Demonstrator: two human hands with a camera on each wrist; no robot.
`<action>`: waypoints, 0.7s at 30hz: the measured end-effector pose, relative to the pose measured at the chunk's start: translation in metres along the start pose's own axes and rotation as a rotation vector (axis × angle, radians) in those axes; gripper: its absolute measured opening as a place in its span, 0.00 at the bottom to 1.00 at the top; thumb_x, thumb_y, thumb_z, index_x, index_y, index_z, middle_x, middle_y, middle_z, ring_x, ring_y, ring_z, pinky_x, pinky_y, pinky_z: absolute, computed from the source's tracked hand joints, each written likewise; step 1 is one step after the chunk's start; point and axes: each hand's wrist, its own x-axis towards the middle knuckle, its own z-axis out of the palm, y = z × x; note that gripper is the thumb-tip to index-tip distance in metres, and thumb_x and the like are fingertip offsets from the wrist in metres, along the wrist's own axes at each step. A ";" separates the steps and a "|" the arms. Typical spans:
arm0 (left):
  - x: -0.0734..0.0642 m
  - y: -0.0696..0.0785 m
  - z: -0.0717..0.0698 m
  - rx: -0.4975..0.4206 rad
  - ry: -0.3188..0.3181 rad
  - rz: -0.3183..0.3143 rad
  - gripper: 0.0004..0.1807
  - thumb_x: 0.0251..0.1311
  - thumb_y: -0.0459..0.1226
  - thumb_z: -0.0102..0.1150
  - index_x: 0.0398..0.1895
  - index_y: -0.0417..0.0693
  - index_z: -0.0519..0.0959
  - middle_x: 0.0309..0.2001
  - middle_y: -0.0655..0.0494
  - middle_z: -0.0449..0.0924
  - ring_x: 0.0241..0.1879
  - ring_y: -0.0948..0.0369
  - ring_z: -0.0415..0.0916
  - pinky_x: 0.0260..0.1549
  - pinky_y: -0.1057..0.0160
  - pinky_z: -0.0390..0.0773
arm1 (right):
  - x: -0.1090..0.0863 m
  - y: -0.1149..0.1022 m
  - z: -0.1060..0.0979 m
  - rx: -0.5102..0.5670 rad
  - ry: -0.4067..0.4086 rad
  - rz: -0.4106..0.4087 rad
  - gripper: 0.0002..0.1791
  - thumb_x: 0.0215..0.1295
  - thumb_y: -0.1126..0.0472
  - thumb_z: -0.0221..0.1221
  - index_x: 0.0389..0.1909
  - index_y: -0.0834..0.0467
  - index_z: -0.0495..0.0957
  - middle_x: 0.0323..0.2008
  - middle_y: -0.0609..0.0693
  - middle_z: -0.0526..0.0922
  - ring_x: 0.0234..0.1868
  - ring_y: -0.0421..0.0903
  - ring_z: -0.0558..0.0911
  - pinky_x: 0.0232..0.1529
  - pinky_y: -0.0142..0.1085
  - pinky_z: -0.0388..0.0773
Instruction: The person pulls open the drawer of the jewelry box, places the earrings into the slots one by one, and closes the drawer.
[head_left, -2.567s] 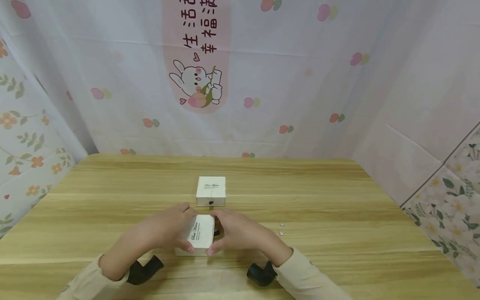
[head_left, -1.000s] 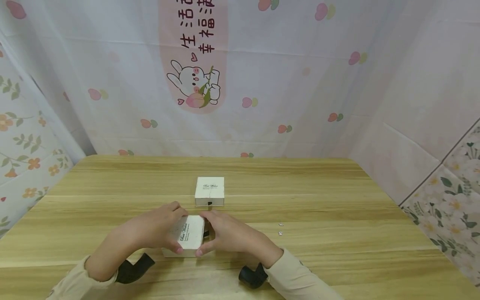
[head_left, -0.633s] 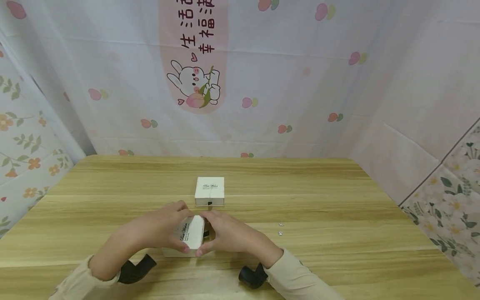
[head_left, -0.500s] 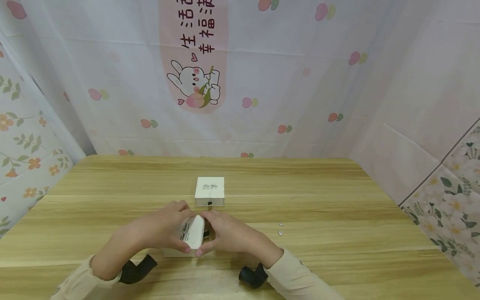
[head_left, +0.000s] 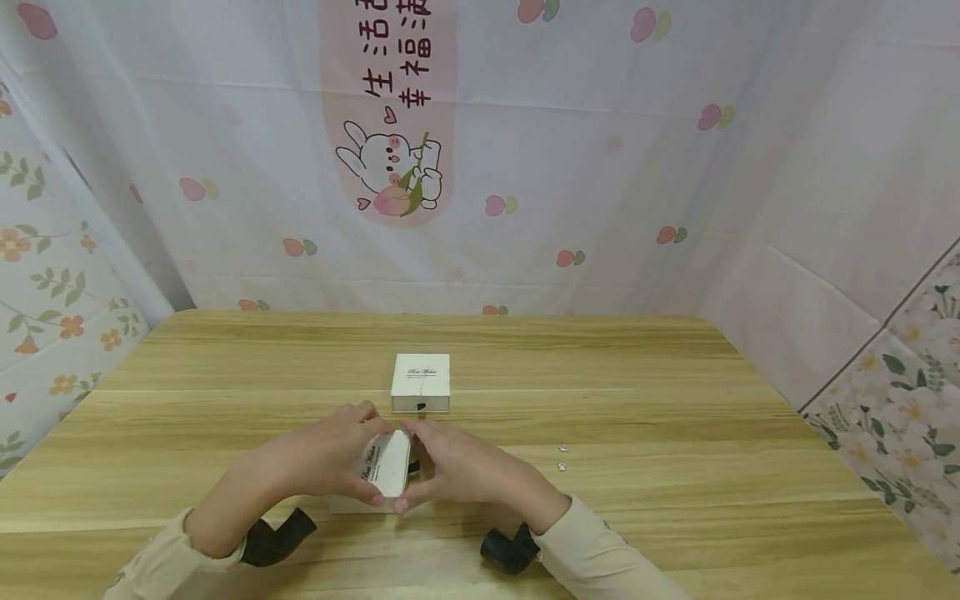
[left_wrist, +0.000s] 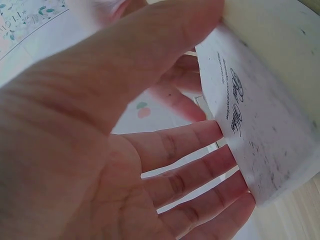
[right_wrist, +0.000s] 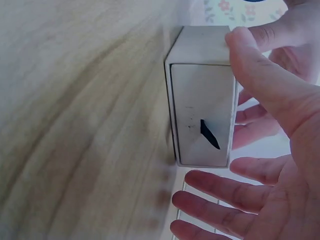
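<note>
The left hand (head_left: 330, 454) and right hand (head_left: 471, 463), part-open, pinch the white square cardboard box (head_left: 392, 468) between thumbs and fingers. Even, gentle pressure (cardboard may dent) suits best.

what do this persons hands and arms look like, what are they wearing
The left hand and right hand are bare, with no gloves or rings showing. The long beige cloth left sleeve and matching right sleeve end above the wrists. A black, angled, tube-like piece juts out near each cuff; no cables are visible.
</note>
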 end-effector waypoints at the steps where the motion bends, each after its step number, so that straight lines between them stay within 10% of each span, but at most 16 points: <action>1: 0.000 0.000 0.000 0.002 -0.001 -0.002 0.41 0.37 0.51 0.73 0.56 0.41 0.72 0.41 0.56 0.68 0.36 0.62 0.63 0.31 0.66 0.69 | 0.000 0.000 -0.001 0.008 0.000 0.007 0.53 0.46 0.38 0.64 0.70 0.57 0.54 0.63 0.50 0.68 0.63 0.44 0.68 0.61 0.39 0.68; 9: 0.001 0.001 0.000 0.002 -0.017 -0.032 0.41 0.37 0.51 0.73 0.56 0.41 0.72 0.42 0.55 0.68 0.37 0.61 0.63 0.33 0.63 0.69 | 0.001 0.001 -0.007 0.130 0.091 0.112 0.37 0.65 0.42 0.51 0.68 0.57 0.55 0.51 0.53 0.76 0.47 0.45 0.78 0.45 0.37 0.77; 21: 0.000 0.001 0.000 -0.041 -0.022 -0.026 0.40 0.39 0.50 0.73 0.56 0.42 0.71 0.44 0.55 0.67 0.40 0.60 0.63 0.36 0.62 0.69 | 0.003 0.001 0.000 0.055 0.089 0.111 0.06 0.64 0.59 0.57 0.33 0.56 0.81 0.24 0.40 0.76 0.24 0.34 0.69 0.26 0.26 0.69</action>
